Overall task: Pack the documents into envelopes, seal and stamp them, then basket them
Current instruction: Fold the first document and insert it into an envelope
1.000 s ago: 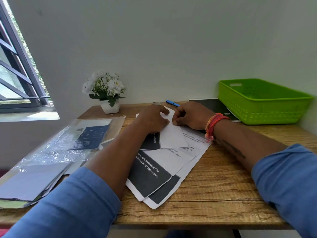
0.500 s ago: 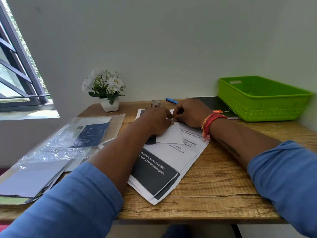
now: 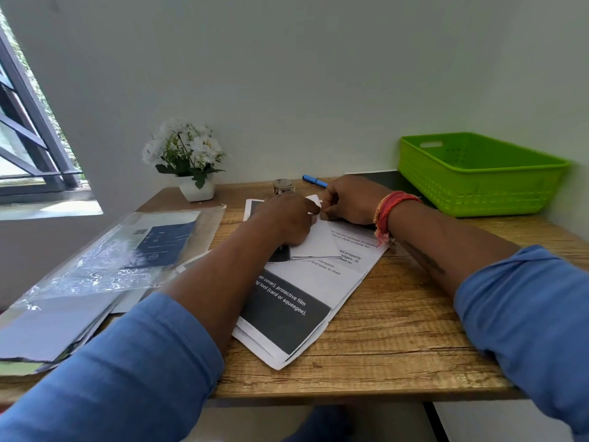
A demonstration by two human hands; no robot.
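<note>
A white envelope (image 3: 315,244) lies on a stack of printed documents (image 3: 293,307) in the middle of the wooden table (image 3: 398,330). My left hand (image 3: 287,218) presses on the envelope's left part, its fingertips at the flap (image 3: 314,200), which sticks up between my hands. My right hand (image 3: 347,199), with red threads at the wrist, pinches the flap's edge from the right. A green basket (image 3: 478,183) stands at the back right with nothing visible in it. A small stamp (image 3: 283,186) stands just behind my hands.
A blue pen (image 3: 314,180) lies by the wall. A white flower pot (image 3: 194,186) is at the back left. A plastic sleeve with papers and envelopes (image 3: 111,260) covers the left side. A black notebook (image 3: 382,180) lies beside the basket.
My hands have drawn closer together at the envelope's top, and the flap now stands up between them. The camera has tipped slightly, so the desk sits higher in the frame.
</note>
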